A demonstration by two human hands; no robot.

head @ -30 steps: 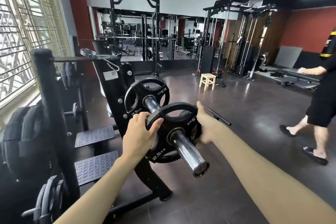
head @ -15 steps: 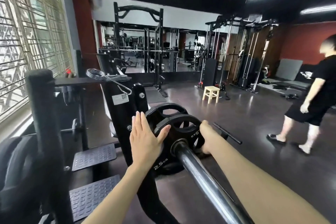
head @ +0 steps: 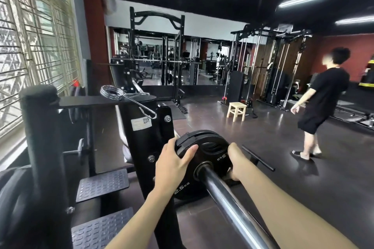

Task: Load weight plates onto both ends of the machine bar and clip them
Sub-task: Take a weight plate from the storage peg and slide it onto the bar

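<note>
— What's over on your left?

— At nine o'clock, a padded black post (head: pixel 43 127) with a flat arm running off it. A chrome spring clip (head: pixel 121 95) lies on that arm at about eleven o'clock from my hands, its long handle hanging over the black machine upright (head: pixel 141 137). Two ribbed foot plates (head: pixel 103 184) sit low at seven o'clock.

— And your hands?

— My left hand (head: pixel 172 162) is curled over the rim of the weight plate (head: pixel 210 155) at its ten o'clock edge, thumb on the face, fingers wrapped behind. The plate is black, marked 2.5 kg, threaded on the steel machine bar (head: pixel 228 202), which runs from its hub toward five o'clock. A second plate edge shows directly behind it, the two flush together.

— The other hand?

— My right hand (head: pixel 235 160) grips the same plate at three o'clock, fingers closed round the far edge.

— Anything beyond?

— A wooden stool (head: pixel 237 110) at one o'clock, and a person in black (head: pixel 321 101) walking at two o'clock.
</note>
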